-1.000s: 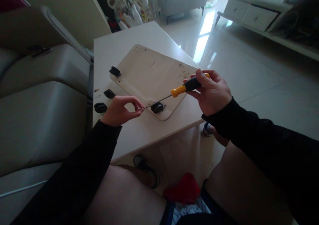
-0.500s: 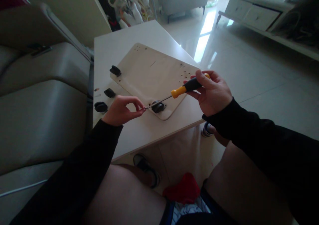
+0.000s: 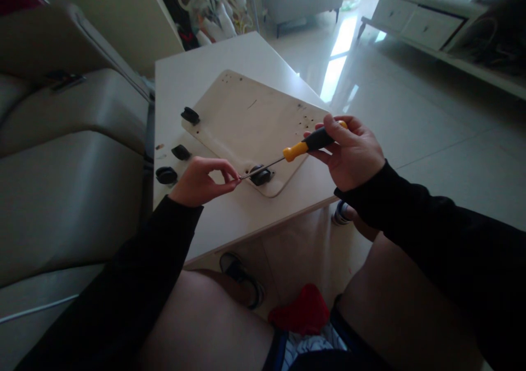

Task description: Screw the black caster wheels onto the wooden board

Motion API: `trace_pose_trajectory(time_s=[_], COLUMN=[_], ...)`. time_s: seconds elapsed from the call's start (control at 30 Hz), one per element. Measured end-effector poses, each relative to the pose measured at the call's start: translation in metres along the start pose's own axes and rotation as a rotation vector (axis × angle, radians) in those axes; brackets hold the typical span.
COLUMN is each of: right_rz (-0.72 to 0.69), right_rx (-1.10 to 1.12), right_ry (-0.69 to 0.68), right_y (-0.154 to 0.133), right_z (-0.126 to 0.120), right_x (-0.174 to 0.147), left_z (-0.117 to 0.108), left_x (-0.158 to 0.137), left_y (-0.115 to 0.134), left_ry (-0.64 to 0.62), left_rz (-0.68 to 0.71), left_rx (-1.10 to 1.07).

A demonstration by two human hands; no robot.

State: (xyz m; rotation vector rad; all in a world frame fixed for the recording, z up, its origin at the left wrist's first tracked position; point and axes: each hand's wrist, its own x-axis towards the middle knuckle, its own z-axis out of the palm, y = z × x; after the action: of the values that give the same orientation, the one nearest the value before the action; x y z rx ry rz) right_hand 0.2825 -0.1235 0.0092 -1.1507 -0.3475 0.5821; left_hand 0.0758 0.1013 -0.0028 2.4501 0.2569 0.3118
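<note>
A screwdriver (image 3: 296, 150) with a yellow and black handle is in my right hand (image 3: 353, 149), fingers closed around the handle. Its thin shaft slants down to the left, over a black caster wheel (image 3: 260, 175) at the near corner of a white board (image 3: 250, 113). At the shaft's tip, the thumb and forefinger of my left hand (image 3: 201, 182) are pinched together. Whatever they grip there is too small to make out. Another caster (image 3: 190, 115) stands on the board's left corner. Two loose casters, one (image 3: 181, 152) above the other (image 3: 166, 175), lie left of my left hand.
The board rests on a white table (image 3: 230, 217). Small bits (image 3: 160, 148) lie near the table's left edge. A padded seat (image 3: 69, 195) stands close on the left. A red cloth-like thing (image 3: 302, 310) is below, between my legs. A white cabinet (image 3: 415, 23) stands far right.
Almost nothing differs. Both hands and the screwdriver keep nearly the same pose, with at most a tiny shift to the right.
</note>
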Motion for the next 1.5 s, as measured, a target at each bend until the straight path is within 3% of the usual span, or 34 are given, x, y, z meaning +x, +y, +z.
trace_pose_trajectory(time_s=[0.5, 0.77, 0.97, 1.23, 1.37, 1.5], right_rz=[0.003, -0.021, 0.014, 0.105, 0.179, 0.144], right_rx=[0.048, 0.046, 0.024, 0.051, 0.079, 0.051], right_ry=[0.064, 0.08, 0.118, 0.307, 0.271, 0.225], right_y=[-0.002, -0.002, -0.005, -0.012, -0.019, -0.017], right_z=[0.005, 0.007, 0.008, 0.022, 0.025, 0.023], right_x=[-0.004, -0.006, -0.007, -0.008, -0.011, -0.011], left_z=[0.003, 0.004, 0.009, 0.021, 0.02, 0.018], left_x=[0.001, 0.001, 0.001, -0.003, -0.003, -0.003], left_y=[-0.001, 0.004, 0.006, 0.01, 0.01, 0.008], left_ry=[-0.003, 0.071, 0.12, 0.198, 0.198, 0.241], left_rz=[0.085, 0.25, 0.218, 0.167, 0.158, 0.134], left_rx=[0.019, 0.155, 0.141, 0.101, 0.113, 0.041])
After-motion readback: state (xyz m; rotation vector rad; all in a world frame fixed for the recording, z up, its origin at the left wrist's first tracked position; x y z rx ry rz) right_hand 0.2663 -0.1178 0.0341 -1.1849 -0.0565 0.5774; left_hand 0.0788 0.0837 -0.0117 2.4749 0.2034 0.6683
